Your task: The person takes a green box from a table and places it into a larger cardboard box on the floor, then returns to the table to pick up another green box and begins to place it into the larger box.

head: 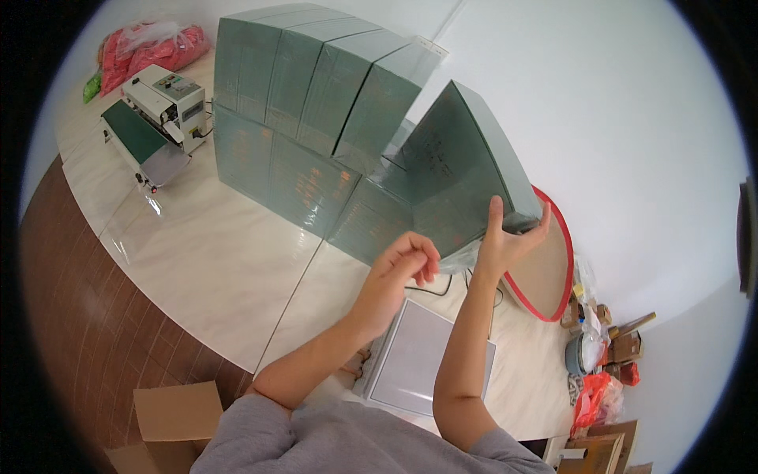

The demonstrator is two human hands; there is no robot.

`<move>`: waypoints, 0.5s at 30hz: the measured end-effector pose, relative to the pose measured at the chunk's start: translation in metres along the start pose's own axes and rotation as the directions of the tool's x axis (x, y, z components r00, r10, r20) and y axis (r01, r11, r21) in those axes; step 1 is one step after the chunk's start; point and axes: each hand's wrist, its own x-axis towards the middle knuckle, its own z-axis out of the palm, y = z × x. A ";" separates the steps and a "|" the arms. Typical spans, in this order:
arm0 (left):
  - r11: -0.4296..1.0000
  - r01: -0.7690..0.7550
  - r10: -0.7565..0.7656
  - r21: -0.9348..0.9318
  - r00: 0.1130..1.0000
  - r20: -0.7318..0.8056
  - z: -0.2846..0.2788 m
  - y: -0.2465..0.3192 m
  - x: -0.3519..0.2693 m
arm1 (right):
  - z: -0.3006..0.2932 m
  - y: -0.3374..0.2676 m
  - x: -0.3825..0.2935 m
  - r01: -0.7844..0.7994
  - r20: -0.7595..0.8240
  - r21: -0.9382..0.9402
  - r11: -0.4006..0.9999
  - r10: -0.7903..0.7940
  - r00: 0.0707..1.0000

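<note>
A dark green box, wrapped in clear film and bearing handwriting, stands tilted at the right end of a stack of similar green boxes. My right hand grips its near lower end, with the thumb on the broad face and the fingers at the narrow side. Loose clear film shows under that box's lower edge. My left hand is beside that edge, fingers curled inward; whether it pinches the film cannot be told. The stack is two rows high, and some lower boxes bear orange writing.
A band sealing machine stands left on the pale table, near red bagged goods. A grey flat-topped device lies before me. A red-rimmed board leans against the wall, near assorted clutter. An open carton is lower left.
</note>
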 end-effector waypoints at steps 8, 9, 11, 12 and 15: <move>0.934 -0.058 0.190 0.352 0.915 -0.355 -0.069 -0.057 0.019 | -0.120 -0.016 0.011 -0.105 0.008 0.299 0.948 0.108 0.994; 0.923 -0.031 0.188 0.383 0.906 -0.379 -0.083 -0.062 0.021 | -0.134 -0.022 0.013 -0.132 0.028 0.374 0.918 0.131 0.991; 0.867 -0.052 0.258 0.496 0.898 -0.357 -0.089 -0.070 0.031 | -0.172 -0.016 0.021 -0.115 0.079 0.357 0.927 0.093 0.993; 0.839 -0.062 0.283 0.541 0.899 -0.336 -0.085 -0.079 0.040 | -0.190 -0.018 0.024 -0.121 0.072 0.351 0.929 0.101 0.992; 0.898 -0.068 0.184 0.435 0.956 -0.230 -0.056 -0.086 0.049 | -0.238 -0.010 0.025 -0.172 0.110 0.327 0.929 0.143 0.984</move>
